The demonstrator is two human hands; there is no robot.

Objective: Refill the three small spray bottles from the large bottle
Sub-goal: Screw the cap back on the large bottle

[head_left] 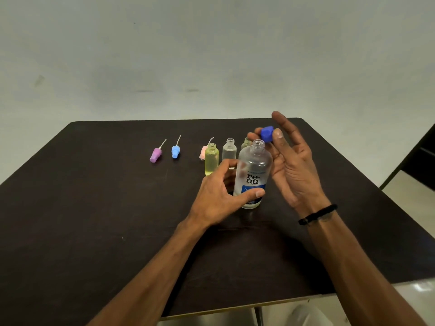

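The left hand (pixel 220 196) grips the upright, uncapped large bottle (pixel 253 175), the three small bottles (pixel 229 151) just beyond it, while the right hand (pixel 289 161) pinches the blue cap (pixel 267 132).

I've got just the one view, worn on the head, looking forward and down over the dark brown rectangular surface (pixel 94 208). It's close in: both forearms reach up from the bottom edge, and the pale plain wall (pixel 211 55) fills the top.
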